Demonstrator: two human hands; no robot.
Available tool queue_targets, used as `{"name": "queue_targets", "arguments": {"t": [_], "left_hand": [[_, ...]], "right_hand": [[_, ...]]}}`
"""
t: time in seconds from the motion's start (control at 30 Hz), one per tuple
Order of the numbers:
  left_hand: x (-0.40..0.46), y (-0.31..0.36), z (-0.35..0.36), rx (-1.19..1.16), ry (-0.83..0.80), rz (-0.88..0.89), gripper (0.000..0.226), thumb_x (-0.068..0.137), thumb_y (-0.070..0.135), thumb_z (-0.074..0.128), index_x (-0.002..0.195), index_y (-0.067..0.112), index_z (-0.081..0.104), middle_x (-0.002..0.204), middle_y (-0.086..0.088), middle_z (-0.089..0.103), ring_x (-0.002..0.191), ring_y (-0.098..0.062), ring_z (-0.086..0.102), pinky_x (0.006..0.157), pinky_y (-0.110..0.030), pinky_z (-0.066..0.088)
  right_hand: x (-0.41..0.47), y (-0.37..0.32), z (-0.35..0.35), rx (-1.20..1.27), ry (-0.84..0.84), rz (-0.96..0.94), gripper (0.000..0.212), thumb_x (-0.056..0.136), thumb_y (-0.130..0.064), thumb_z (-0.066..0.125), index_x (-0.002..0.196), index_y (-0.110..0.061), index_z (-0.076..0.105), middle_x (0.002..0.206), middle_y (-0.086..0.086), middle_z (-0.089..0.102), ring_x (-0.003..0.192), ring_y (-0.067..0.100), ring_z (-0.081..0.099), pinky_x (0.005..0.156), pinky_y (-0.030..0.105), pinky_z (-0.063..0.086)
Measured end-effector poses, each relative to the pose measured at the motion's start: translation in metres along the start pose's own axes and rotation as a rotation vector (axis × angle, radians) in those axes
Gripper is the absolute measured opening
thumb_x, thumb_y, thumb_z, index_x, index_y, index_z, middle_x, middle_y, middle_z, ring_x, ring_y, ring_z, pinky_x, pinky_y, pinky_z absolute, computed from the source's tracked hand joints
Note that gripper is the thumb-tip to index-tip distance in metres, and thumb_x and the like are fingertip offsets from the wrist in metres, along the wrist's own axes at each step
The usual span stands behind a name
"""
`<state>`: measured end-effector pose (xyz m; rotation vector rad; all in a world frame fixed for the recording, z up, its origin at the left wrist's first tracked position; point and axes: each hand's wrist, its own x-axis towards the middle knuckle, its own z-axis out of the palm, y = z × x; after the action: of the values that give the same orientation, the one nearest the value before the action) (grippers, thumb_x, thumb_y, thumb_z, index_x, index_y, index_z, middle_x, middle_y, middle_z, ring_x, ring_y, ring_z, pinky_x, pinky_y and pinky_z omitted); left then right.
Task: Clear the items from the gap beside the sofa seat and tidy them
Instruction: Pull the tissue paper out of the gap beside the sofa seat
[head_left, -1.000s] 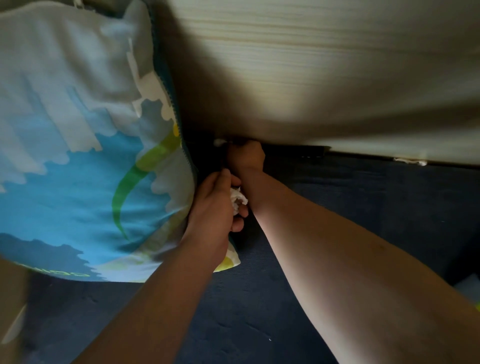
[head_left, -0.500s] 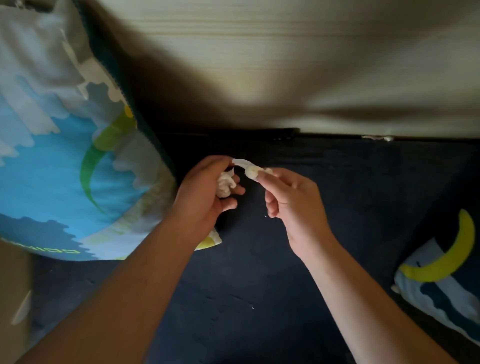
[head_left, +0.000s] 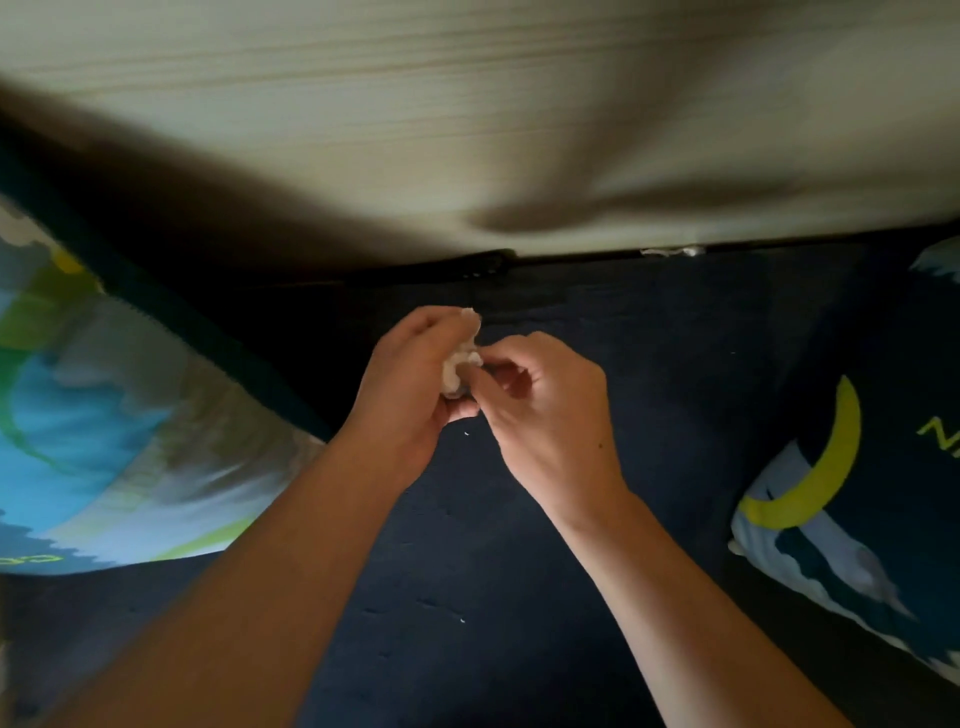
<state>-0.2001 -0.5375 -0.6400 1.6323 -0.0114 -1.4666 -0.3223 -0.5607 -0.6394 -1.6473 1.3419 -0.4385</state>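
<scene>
My left hand holds a small wad of white crumpled paper in its curled fingers, above the dark blue sofa seat. My right hand meets it from the right, and its fingertips pinch the same wad. Behind the hands runs the dark gap between the seat and the pale wooden panel. Another white scrap sticks out of the gap further right.
A large blue, white and green cushion leans at the left. A dark cushion with a yellow crescent lies at the right. Tiny white crumbs dot the seat.
My right hand came out of the gap with a white scrap and brought it to my left hand; both hands now meet on the wad. The view shifted right.
</scene>
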Motion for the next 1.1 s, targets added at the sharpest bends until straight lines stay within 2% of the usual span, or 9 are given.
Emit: {"name": "queue_targets", "arguments": {"t": [0.1, 0.2, 0.33, 0.53, 0.63, 0.77, 0.87, 0.97, 1.1], "left_hand": [[0.001, -0.002, 0.009, 0.024, -0.006, 0.022, 0.004, 0.084, 0.021, 0.074, 0.081, 0.024, 0.072, 0.079, -0.001, 0.068, 0.071, -0.019, 0.067, 0.065, -0.037, 0.054], [0.007, 0.001, 0.012, -0.048, 0.009, 0.011, 0.012, 0.090, 0.009, 0.070, 0.081, 0.017, 0.071, 0.072, -0.001, 0.066, 0.057, -0.012, 0.061, 0.045, -0.024, 0.044], [0.013, 0.003, 0.013, -0.064, -0.001, -0.001, 0.014, 0.090, 0.007, 0.069, 0.082, 0.018, 0.072, 0.077, -0.002, 0.066, 0.056, -0.012, 0.062, 0.044, -0.022, 0.043], [0.015, -0.005, 0.011, 0.007, -0.014, 0.001, 0.025, 0.090, 0.003, 0.063, 0.079, 0.021, 0.079, 0.074, 0.003, 0.068, 0.058, -0.012, 0.064, 0.045, -0.023, 0.043], [0.022, -0.007, 0.019, 0.029, -0.003, -0.034, 0.030, 0.091, 0.002, 0.061, 0.077, 0.021, 0.079, 0.076, 0.002, 0.068, 0.058, -0.012, 0.063, 0.045, -0.023, 0.042], [0.035, -0.004, 0.044, 0.038, -0.016, -0.069, 0.034, 0.092, 0.001, 0.059, 0.075, 0.021, 0.080, 0.079, -0.002, 0.068, 0.057, -0.012, 0.064, 0.045, -0.024, 0.042], [0.038, -0.007, 0.064, 0.059, -0.039, -0.087, 0.036, 0.092, 0.001, 0.058, 0.073, 0.022, 0.079, 0.070, 0.000, 0.070, 0.056, -0.013, 0.064, 0.045, -0.024, 0.042], [0.037, -0.010, 0.075, 0.051, -0.059, -0.119, 0.034, 0.092, 0.001, 0.058, 0.074, 0.022, 0.079, 0.067, 0.003, 0.070, 0.056, -0.013, 0.064, 0.044, -0.025, 0.042], [0.036, -0.015, 0.079, 0.033, -0.066, -0.134, 0.032, 0.091, 0.001, 0.057, 0.077, 0.020, 0.078, 0.070, 0.001, 0.068, 0.056, -0.014, 0.063, 0.043, -0.024, 0.041]], "right_hand": [[0.006, 0.007, -0.008, 0.197, -0.024, 0.211, 0.019, 0.078, -0.037, 0.081, 0.070, -0.027, 0.066, 0.066, -0.008, 0.070, 0.061, 0.003, 0.066, 0.055, 0.019, 0.052], [0.022, 0.025, -0.029, 0.303, -0.153, 0.322, 0.025, 0.074, -0.039, 0.085, 0.085, -0.023, 0.070, 0.074, -0.003, 0.072, 0.060, 0.004, 0.065, 0.052, 0.020, 0.051], [0.066, 0.067, -0.062, 0.365, 0.092, 0.497, 0.030, 0.090, -0.015, 0.074, 0.116, -0.008, 0.063, 0.083, 0.011, 0.070, 0.048, 0.006, 0.060, 0.046, 0.024, 0.052], [0.113, 0.113, -0.079, 0.351, 0.220, 0.579, 0.066, 0.097, -0.018, 0.065, 0.155, -0.019, 0.034, 0.079, 0.006, 0.077, 0.046, 0.009, 0.067, 0.043, 0.023, 0.053], [0.120, 0.124, -0.074, 0.319, 0.275, 0.590, 0.064, 0.095, -0.023, 0.066, 0.152, -0.023, 0.037, 0.062, 0.002, 0.075, 0.043, 0.010, 0.067, 0.037, 0.021, 0.048], [0.130, 0.127, -0.069, 0.266, 0.311, 0.630, 0.057, 0.093, -0.031, 0.069, 0.144, -0.022, 0.046, 0.057, 0.004, 0.072, 0.038, 0.012, 0.066, 0.035, 0.021, 0.047], [0.141, 0.128, -0.070, 0.199, 0.308, 0.681, 0.032, 0.090, -0.031, 0.069, 0.116, -0.015, 0.060, 0.050, 0.003, 0.070, 0.037, 0.011, 0.066, 0.034, 0.020, 0.047], [0.152, 0.129, -0.071, 0.151, 0.283, 0.723, 0.015, 0.093, -0.026, 0.063, 0.091, -0.013, 0.056, 0.050, 0.005, 0.069, 0.033, 0.009, 0.063, 0.032, 0.018, 0.044], [0.162, 0.136, -0.075, 0.172, 0.315, 0.756, 0.025, 0.100, -0.019, 0.049, 0.075, -0.017, 0.045, 0.054, 0.012, 0.066, 0.025, 0.012, 0.055, 0.031, 0.017, 0.040]]}}
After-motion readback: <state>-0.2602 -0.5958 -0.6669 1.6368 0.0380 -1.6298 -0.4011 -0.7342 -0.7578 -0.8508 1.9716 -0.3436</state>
